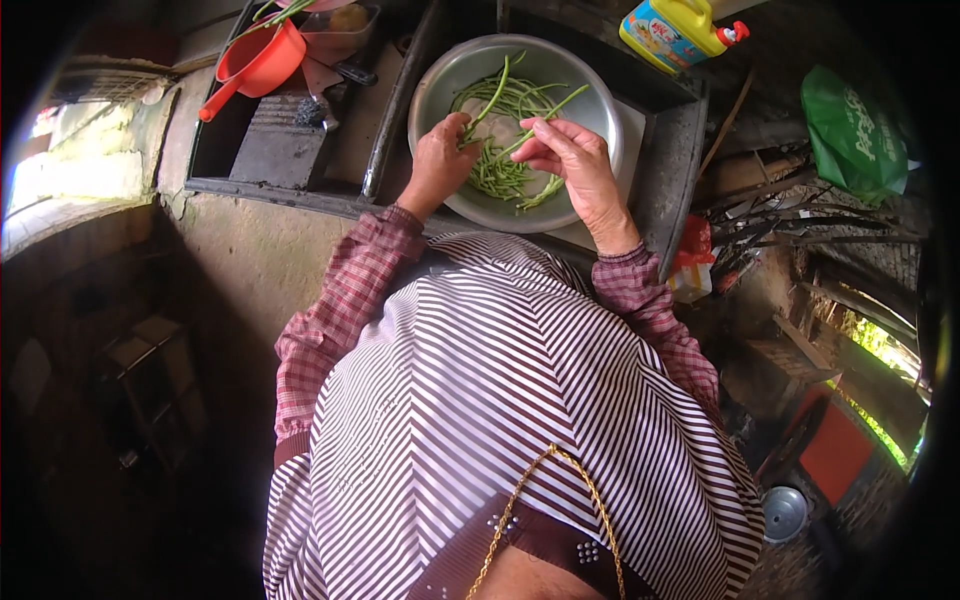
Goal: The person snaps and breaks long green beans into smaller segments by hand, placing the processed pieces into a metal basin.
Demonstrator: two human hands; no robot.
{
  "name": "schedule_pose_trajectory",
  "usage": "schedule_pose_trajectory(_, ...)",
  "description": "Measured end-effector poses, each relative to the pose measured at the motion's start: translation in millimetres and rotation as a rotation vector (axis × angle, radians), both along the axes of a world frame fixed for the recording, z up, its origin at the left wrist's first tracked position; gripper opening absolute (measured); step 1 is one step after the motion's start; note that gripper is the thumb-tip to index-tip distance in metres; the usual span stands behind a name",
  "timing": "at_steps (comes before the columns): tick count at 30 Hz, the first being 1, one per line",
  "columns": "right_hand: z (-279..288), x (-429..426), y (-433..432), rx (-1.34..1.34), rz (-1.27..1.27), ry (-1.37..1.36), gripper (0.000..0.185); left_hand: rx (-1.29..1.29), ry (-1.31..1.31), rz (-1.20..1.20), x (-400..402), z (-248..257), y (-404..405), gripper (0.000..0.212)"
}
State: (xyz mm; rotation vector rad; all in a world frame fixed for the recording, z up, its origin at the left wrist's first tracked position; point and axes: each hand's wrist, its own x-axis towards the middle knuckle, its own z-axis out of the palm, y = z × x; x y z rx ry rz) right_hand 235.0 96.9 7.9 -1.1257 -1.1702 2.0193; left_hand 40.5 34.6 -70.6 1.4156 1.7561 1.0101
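A wide metal basin (592,86) stands in a dark sink before me. Long green beans (517,94) lie along its far side, and short broken bean pieces (499,172) are heaped nearer to me. My left hand (448,154), over the basin's left part, holds a long green bean (496,97) that points up and away. Over the right part, my right hand (574,154) pinches another green bean (568,100) between thumb and fingers. A little space separates the two hands.
A red plastic dipper (262,64) rests at the upper left, near a knife (355,73) and a clear container (339,28). To the right are a yellow detergent bottle (671,34), a green plastic bag (851,139), dry sticks (825,217) and a red bag (694,247).
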Motion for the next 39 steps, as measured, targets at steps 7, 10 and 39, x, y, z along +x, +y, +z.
schedule_pose_trajectory(7,2.7,-12.7,-5.1,-0.073,0.033,0.057,0.03,-0.027,-0.285,-0.14,0.8,52.8,-13.7,0.028)
schedule_pose_trajectory(10,0.3,-18.1,-3.0,-0.087,0.095,0.095,0.032,-0.192,-0.437,-0.152,-5.1,61.4,-24.9,0.025)
schedule_pose_trajectory(39,-15.3,-33.6,-27.1,0.431,0.597,-0.245,0.023,0.189,0.69,-0.066,-62.8,93.1,-38.3,0.016)
